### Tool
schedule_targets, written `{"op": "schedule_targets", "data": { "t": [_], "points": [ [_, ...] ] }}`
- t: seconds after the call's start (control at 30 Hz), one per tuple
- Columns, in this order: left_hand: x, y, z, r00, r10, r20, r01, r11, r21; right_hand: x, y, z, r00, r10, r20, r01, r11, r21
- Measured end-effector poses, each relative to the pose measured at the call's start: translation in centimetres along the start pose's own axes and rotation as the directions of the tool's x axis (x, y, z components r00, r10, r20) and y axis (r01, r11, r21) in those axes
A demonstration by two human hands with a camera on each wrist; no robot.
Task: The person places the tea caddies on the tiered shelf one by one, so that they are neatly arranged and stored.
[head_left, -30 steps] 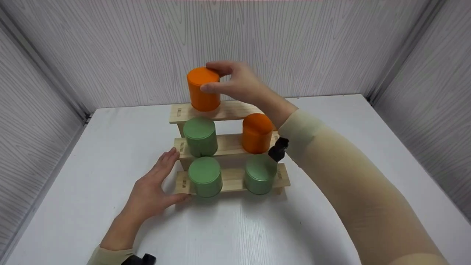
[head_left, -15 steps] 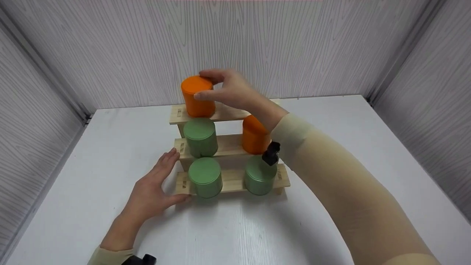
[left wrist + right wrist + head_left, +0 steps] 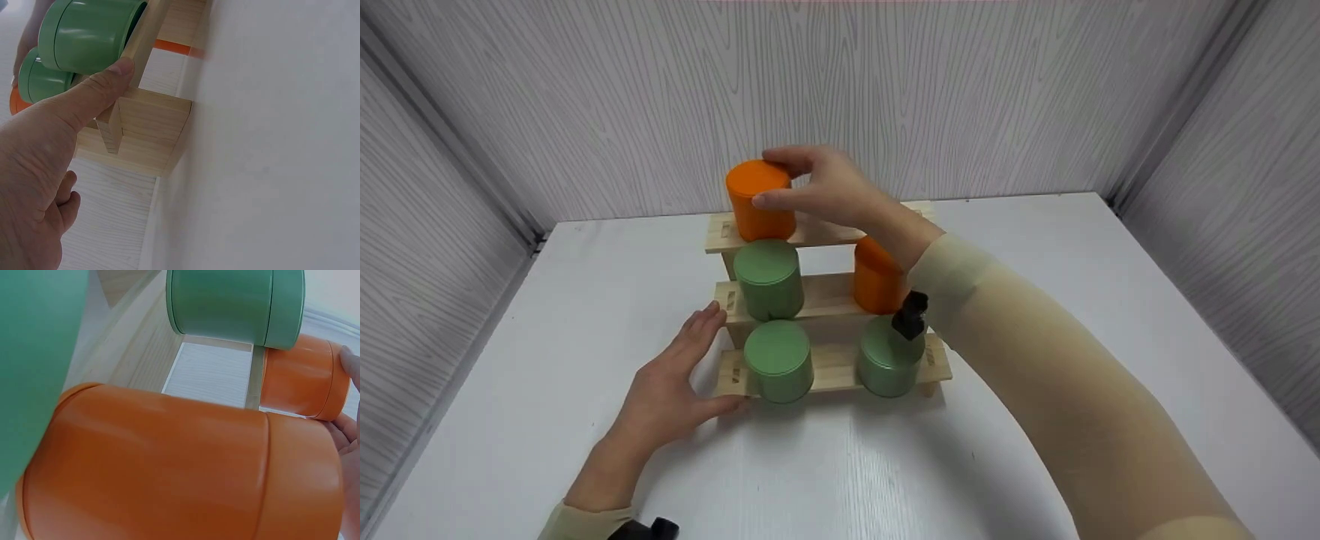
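A three-tier wooden stand (image 3: 832, 294) bears several lidded round tins. My right hand (image 3: 840, 187) holds an orange tin (image 3: 761, 199) near its lid, thumb in front and fingers behind, at the left end of the top tier. Below it, a green tin (image 3: 769, 279) is on the middle tier's left, with a second orange tin (image 3: 877, 277) at its right, partly behind my wrist. Two more green tins, left (image 3: 778, 360) and right (image 3: 889, 360), sit on the bottom tier. My left hand (image 3: 667, 394) touches the stand's left side, fingers spread, its thumb (image 3: 101, 93) along the bottom tier's front edge.
The stand is on a white table (image 3: 840, 472). Grey wood-grain panels rise behind (image 3: 840, 90) and on both sides. My right sleeve (image 3: 1057, 367) reaches across the right of the stand.
My right hand has come down and slightly left with the orange tin, from above the top tier onto its left end. My left hand stays where it was.
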State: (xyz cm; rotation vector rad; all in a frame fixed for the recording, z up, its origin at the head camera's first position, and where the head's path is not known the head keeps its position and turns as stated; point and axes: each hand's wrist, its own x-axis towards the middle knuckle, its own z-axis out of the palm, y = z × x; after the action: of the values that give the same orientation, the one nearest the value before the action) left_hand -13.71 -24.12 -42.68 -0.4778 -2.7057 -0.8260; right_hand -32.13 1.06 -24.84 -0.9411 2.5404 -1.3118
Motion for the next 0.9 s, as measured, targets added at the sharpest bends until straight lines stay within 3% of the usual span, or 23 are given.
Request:
{"op": "schedule_targets", "data": {
  "t": [0.53,0.9],
  "points": [
    [0.0,-0.1,0.0,1.0,0.008,0.0,-0.008,1.0,0.007,-0.1,0.0,-0.4,0.999,-0.01,0.034,0.009,1.0,0.015],
    [-0.1,-0.2,0.0,1.0,0.023,-0.012,-0.023,1.0,0.005,-1.8,-0.3,-4.0,1.0,-0.01,0.002,0.01,0.998,-0.058]
  ]
}}
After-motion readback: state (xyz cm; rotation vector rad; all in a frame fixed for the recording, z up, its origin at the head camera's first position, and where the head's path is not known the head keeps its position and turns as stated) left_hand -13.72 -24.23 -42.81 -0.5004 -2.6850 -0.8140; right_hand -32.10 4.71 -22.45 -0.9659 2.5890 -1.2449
